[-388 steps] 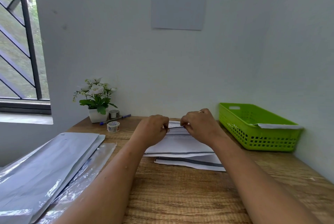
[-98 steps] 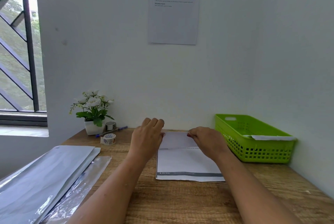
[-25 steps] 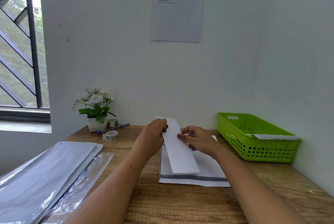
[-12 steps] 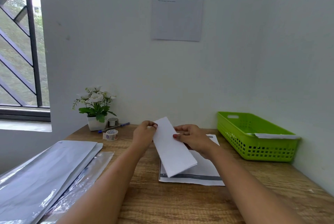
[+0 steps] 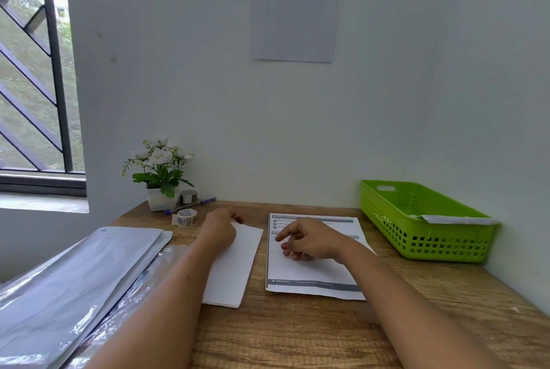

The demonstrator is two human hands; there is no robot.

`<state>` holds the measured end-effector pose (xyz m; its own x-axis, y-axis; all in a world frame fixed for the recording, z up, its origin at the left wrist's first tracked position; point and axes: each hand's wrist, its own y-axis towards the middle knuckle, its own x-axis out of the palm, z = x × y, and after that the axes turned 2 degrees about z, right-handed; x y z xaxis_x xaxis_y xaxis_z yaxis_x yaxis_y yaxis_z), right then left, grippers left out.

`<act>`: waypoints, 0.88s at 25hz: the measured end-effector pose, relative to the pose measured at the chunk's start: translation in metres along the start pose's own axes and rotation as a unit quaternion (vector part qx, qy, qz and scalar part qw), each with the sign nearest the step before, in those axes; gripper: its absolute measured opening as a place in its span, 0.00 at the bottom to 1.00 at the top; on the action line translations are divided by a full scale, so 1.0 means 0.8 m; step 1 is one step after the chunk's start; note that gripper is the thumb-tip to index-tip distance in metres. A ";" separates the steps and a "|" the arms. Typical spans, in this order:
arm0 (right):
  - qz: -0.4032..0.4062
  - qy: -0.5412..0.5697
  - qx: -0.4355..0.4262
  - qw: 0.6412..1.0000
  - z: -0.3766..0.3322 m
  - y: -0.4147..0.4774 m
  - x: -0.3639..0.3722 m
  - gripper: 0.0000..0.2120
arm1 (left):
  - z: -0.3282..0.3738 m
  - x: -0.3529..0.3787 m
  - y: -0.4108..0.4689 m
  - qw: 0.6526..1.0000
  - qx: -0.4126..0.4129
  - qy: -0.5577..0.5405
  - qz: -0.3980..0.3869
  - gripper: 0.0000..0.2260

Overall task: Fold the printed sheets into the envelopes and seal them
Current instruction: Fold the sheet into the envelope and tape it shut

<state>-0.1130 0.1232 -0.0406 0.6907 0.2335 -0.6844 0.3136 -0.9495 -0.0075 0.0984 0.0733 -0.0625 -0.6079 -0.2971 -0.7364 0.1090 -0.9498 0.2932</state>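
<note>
A folded white sheet (image 5: 235, 267) lies flat on the wooden desk (image 5: 297, 330), left of centre. My left hand (image 5: 218, 230) rests on its far end, fingers curled at the top edge. To the right lies an unfolded printed sheet (image 5: 312, 276) with grey bars. My right hand (image 5: 309, 242) hovers over its upper half, fingers loosely spread, holding nothing. A stack of grey plastic mailer envelopes (image 5: 68, 285) lies at the left of the desk.
A green plastic basket (image 5: 422, 222) holding a white piece stands at the right by the wall. A potted white flower (image 5: 160, 178), a tape roll (image 5: 186, 217), a small tin and a pen sit at the back left. A notice hangs on the wall.
The folded sheet was held up between both hands; now it lies on the desk to the left. My right hand has let go and moved over the printed sheet.
</note>
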 end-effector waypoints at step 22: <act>0.078 -0.356 -0.252 0.896 -0.029 -0.005 0.040 0.18 | -0.080 -0.114 -0.011 0.915 -0.299 0.245 -0.112 0.25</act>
<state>-0.0768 0.1397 -0.0457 0.2168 -0.2578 -0.9416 0.6273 -0.7022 0.3367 0.2033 0.1023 -0.0364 -0.2579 0.0421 -0.9652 0.5250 -0.8326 -0.1766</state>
